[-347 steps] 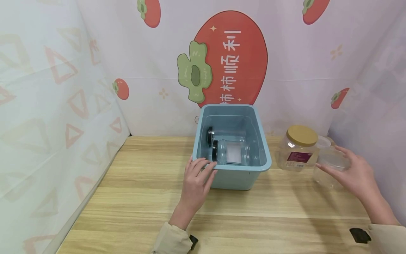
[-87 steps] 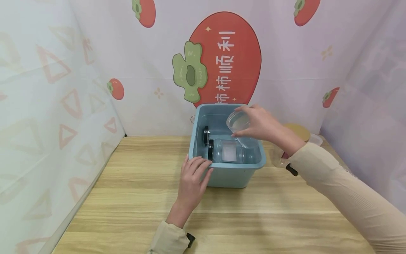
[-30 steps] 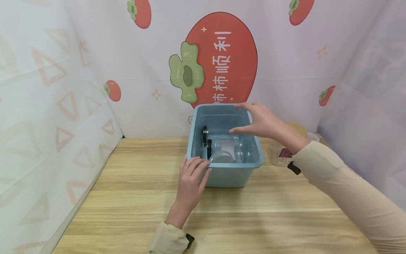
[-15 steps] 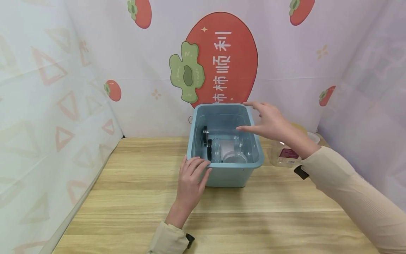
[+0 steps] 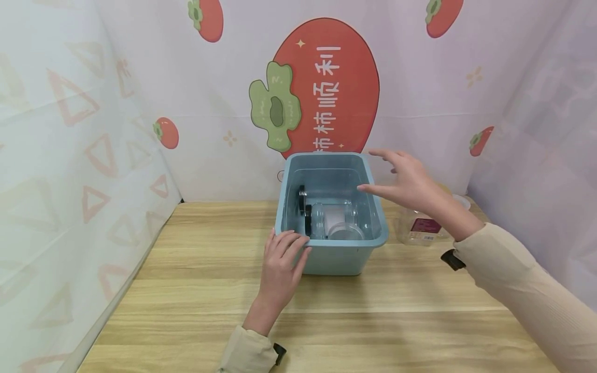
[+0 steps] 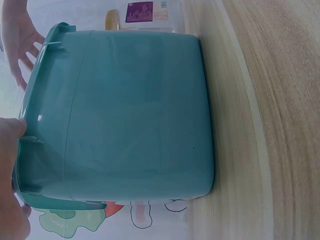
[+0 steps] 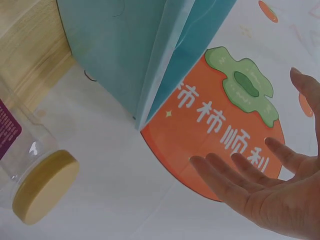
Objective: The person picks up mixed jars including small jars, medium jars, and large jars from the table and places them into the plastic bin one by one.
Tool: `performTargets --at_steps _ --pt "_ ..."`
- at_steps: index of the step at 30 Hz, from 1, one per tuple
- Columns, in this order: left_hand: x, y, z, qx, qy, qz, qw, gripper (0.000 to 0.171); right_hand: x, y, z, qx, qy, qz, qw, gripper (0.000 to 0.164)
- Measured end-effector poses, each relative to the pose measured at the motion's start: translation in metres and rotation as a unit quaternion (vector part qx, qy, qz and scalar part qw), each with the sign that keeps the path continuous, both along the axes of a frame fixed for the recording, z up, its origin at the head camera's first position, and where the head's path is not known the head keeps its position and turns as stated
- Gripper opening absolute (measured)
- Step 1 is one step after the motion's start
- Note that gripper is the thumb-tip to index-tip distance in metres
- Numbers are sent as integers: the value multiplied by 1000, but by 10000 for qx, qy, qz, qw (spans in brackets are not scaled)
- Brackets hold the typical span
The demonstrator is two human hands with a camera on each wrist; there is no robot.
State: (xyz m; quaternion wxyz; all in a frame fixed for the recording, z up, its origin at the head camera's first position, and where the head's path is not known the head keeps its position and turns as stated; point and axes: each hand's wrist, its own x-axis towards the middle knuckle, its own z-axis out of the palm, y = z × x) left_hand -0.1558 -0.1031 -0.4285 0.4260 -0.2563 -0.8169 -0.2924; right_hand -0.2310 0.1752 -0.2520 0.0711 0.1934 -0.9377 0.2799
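Note:
A light-blue plastic tub (image 5: pixel 350 243) stands on the wooden table. My left hand (image 5: pixel 281 269) grips its front left rim, thumb outside and fingers over the edge; the left wrist view shows the thumb (image 6: pixel 17 126) against the rim. Inside, two clear jars with black lids lie on their sides, the nearer jar (image 5: pixel 333 215) with a white label. A clear round container (image 5: pixel 345 231) rests at the front of the tub, partly hidden by the wall. My right hand (image 5: pixel 410 181) is spread and holds nothing, beside the tub's right rim.
Right of the tub stands a clear jar (image 5: pixel 422 228) with a purple label; its yellow lid (image 7: pixel 47 187) shows fully in the right wrist view. A translucent white lid (image 5: pixel 462 201) is behind it. Printed cloth (image 5: pixel 210 171) hangs behind and at both sides.
My right hand carried the clear round container from the right into the tub and let go. It has since drawn back rightward, while the container shifted slightly right. My left hand stays on the rim.

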Motion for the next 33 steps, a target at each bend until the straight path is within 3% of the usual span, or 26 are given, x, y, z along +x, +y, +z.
performTargets --at_steps 10,33 --pt "0 -1 0 -25 22 31 10000 25 4 9 -8 -243 163 -125 9995 81" --pt "-1 0 -1 1 83 -30 10000 25 7 32 -33 -626 1001 -499 9917 72"
